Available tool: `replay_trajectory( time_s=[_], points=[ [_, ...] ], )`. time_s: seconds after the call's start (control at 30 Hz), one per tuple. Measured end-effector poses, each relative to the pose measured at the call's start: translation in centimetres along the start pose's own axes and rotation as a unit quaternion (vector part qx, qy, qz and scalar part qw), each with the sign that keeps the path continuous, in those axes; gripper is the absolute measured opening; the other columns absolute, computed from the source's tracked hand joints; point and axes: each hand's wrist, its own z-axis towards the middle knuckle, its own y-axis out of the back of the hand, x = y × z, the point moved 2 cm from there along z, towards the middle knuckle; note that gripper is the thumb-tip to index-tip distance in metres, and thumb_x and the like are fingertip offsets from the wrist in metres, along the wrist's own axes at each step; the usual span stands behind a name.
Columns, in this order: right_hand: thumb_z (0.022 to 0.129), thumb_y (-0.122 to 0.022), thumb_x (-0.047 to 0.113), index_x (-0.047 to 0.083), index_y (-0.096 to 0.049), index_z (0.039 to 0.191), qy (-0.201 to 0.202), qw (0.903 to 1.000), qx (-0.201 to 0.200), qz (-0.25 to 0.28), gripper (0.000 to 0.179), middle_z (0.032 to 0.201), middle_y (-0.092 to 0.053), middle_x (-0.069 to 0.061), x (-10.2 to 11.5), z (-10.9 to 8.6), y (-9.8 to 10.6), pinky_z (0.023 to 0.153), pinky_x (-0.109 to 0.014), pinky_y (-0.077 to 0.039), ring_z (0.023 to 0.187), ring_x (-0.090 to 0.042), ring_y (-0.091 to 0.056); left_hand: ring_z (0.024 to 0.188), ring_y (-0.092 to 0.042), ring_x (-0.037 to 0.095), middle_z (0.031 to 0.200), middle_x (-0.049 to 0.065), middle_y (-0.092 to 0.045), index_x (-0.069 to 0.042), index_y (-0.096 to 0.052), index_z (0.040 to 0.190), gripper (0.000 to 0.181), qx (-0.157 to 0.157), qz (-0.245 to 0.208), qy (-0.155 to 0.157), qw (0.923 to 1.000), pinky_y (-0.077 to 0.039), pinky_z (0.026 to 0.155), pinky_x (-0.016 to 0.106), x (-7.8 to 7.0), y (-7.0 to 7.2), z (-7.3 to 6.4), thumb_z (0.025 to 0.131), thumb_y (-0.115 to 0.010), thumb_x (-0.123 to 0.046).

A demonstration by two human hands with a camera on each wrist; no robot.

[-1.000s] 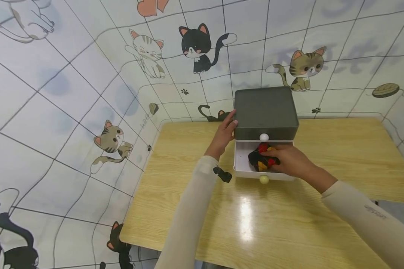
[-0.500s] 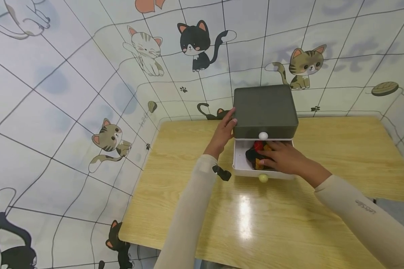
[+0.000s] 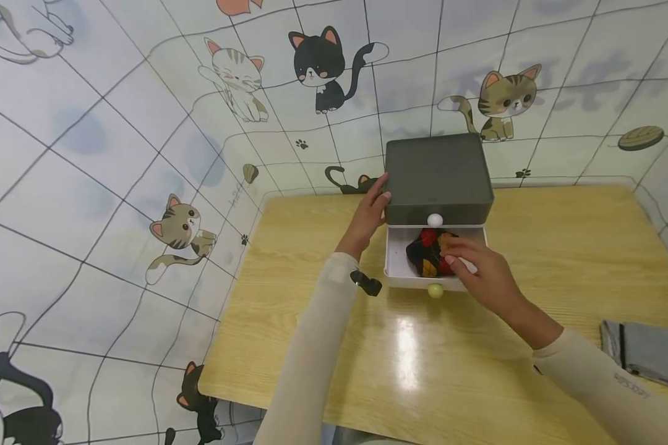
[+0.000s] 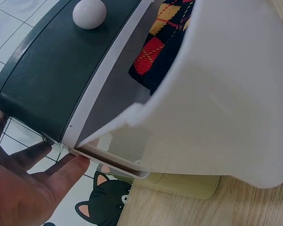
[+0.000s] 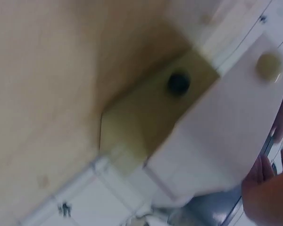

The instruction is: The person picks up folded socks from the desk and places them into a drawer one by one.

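A small drawer unit has a dark green top (image 3: 438, 176) with a white knob. Its white drawer (image 3: 395, 256), which bears a yellow knob (image 3: 435, 291), is pulled out. In it lies a folded dark sock (image 3: 420, 250) with red and yellow diamonds. My left hand (image 3: 365, 213) rests on the unit's left side, fingers extended; the left wrist view shows those fingertips (image 4: 78, 165) near the unit's lower corner. Over the drawer's right side my right hand (image 3: 487, 275) has loosely bent fingers, fingertips at the sock's right edge; whether they touch it I cannot tell.
A folded grey cloth (image 3: 648, 352) lies at the right of the wooden table (image 3: 289, 296). Walls printed with cats stand behind and to the left. Below the white drawer is an olive drawer (image 5: 151, 108) with a black knob, blurred in the right wrist view.
My right hand was on the sock, then flattened over it, and has now drawn back to the right, baring more of the sock. The left hand stays at the unit's side.
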Motion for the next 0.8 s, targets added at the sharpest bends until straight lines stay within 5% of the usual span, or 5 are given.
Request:
replay_trajectory(
  time_s=[0.1, 0.2, 0.5, 0.63, 0.8],
  points=[
    [0.091, -0.065, 0.001, 0.008, -0.071, 0.111, -0.007, 0.9958, -0.054, 0.074, 0.023, 0.117, -0.065, -0.005, 1.0, -1.3, -0.7, 0.076, -0.011, -0.048, 0.108, -0.013, -0.059, 0.136, -0.035, 0.015, 0.152, -0.009, -0.030, -0.042, -0.031, 0.149, 0.049, 0.000, 0.008, 0.003, 1.0000, -0.040, 0.102, 0.047, -0.5, -0.1, -0.2, 0.102, -0.046, -0.037],
    [0.092, -0.062, -0.001, 0.009, -0.069, 0.114, -0.036, 0.9866, -0.065, 0.146, 0.025, 0.111, -0.068, -0.007, 1.7, -2.6, -1.3, 0.074, -0.014, -0.051, 0.100, -0.010, -0.063, 0.136, -0.036, 0.015, 0.152, -0.009, -0.031, -0.043, -0.031, 0.149, 0.049, 0.000, 0.010, 0.006, 0.9999, -0.040, 0.102, 0.047, -0.6, -0.2, -0.3, 0.102, -0.045, -0.038],
    [0.098, -0.053, 0.001, -0.008, -0.064, 0.110, -0.110, 0.9356, -0.029, 0.334, 0.019, 0.105, -0.064, -0.027, 1.7, -5.4, -3.1, 0.079, -0.032, -0.055, 0.096, -0.028, -0.066, 0.136, -0.035, 0.016, 0.153, -0.007, -0.029, -0.041, -0.031, 0.150, 0.050, -0.003, 0.008, 0.003, 1.0000, -0.040, 0.102, 0.047, -0.8, -0.2, -0.4, 0.103, -0.045, -0.037],
    [0.099, -0.055, 0.009, -0.016, -0.059, 0.110, -0.200, 0.8914, -0.006, 0.407, 0.028, 0.106, -0.065, -0.025, 0.7, -6.3, -4.4, 0.082, -0.037, -0.054, 0.097, -0.026, -0.067, 0.134, -0.038, 0.017, 0.152, -0.006, -0.031, -0.041, -0.030, 0.150, 0.050, -0.007, 0.015, 0.007, 0.9998, -0.041, 0.101, 0.046, -0.8, -0.1, -0.4, 0.103, -0.045, -0.037],
    [0.097, -0.060, 0.015, -0.016, -0.057, 0.111, -0.324, 0.8022, -0.013, 0.501, 0.035, 0.105, -0.068, -0.019, -0.2, -7.3, -5.6, 0.091, -0.043, -0.049, 0.099, -0.027, -0.067, 0.133, -0.041, 0.017, 0.151, -0.005, -0.033, -0.042, -0.029, 0.150, 0.049, -0.004, 0.022, 0.014, 0.9996, -0.042, 0.100, 0.044, -0.7, -0.2, -0.3, 0.103, -0.044, -0.038]
  ],
)
